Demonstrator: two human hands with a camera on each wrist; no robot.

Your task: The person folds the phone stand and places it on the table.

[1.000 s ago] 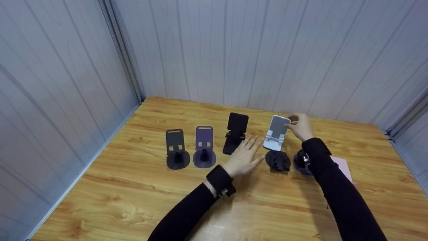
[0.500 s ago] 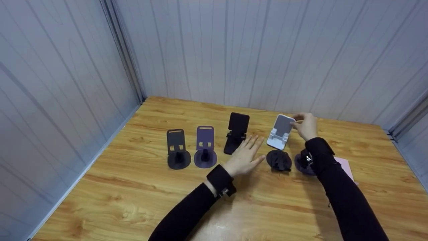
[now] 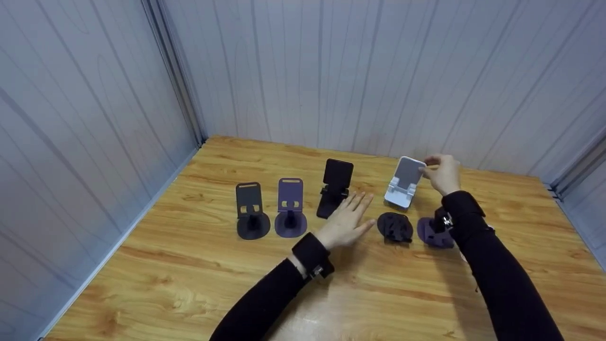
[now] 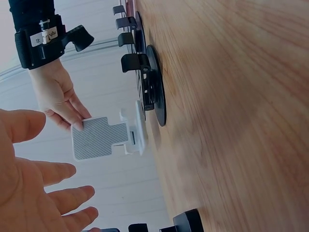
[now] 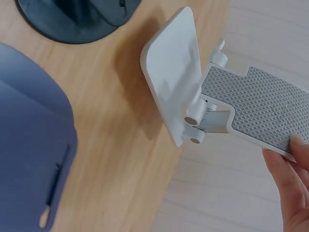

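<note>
Rightward from its earlier spot, the white stand [image 3: 404,182] is being shifted, its upper edge being pinched between thumb and fingers of the right hand [image 3: 445,175]. Its base is apparently being held just off the table [image 3: 189,284], behind the folded black stand [image 3: 395,227]. The left hand [image 3: 347,222] is being kept spread, gripping nothing. Repositioning is seemingly being done; level lowering is next being called for.

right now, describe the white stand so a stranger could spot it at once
On the wooden table, right of centre, sits a folded black stand. Beyond it, pinched by the right grip, is the white stand, pale and grey-panelled among dark neighbours.
</note>
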